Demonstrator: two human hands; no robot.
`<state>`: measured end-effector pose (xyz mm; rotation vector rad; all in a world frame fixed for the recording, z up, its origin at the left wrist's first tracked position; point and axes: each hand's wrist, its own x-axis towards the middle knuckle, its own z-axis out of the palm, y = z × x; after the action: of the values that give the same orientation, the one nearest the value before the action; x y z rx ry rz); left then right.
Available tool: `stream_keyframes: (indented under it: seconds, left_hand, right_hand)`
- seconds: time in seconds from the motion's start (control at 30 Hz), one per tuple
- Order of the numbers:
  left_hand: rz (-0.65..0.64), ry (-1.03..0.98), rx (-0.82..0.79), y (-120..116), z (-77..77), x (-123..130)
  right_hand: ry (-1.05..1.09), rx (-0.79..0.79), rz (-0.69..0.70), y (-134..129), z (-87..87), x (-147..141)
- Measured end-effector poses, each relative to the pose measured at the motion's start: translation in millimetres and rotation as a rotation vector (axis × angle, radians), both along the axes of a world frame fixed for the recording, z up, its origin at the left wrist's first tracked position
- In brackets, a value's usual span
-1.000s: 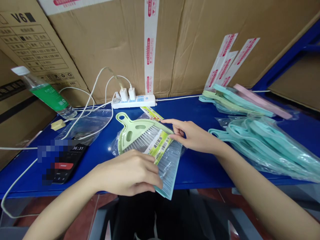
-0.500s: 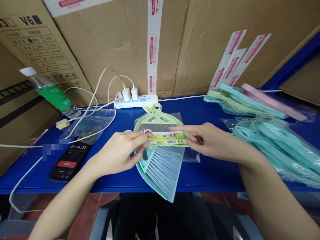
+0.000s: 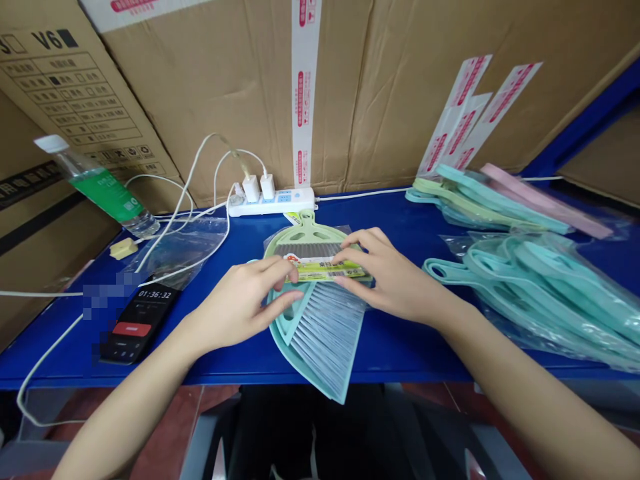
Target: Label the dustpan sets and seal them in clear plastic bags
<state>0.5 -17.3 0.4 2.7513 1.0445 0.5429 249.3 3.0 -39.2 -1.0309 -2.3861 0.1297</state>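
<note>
In the middle of the frame, a yellow label (image 3: 311,269) lay across a blue brush (image 3: 330,333) and green dustpan (image 3: 314,229). The left hand (image 3: 253,293) had its grip apart; I couldn't tell if the right hand (image 3: 383,277) pinched. Being at both ends probably stopped sliding.

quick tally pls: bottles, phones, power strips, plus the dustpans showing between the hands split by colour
bottle: 1
phone: 1
power strip: 1
green dustpan: 1
blue dustpan: 1
total: 5
</note>
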Motion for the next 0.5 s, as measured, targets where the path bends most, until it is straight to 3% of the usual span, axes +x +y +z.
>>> stream_keyframes:
  seconds: [0.17, 0.5]
  left_hand:
    - [0.183, 0.016, 0.16, 10, -10.5, -2]
    - [0.306, 0.004, 0.049, 27, -20.7, -10]
  right_hand:
    - [0.016, -0.061, -0.006, 2, -2.9, -2]
    - [0.035, -0.021, -0.066, 5, -3.8, -2]
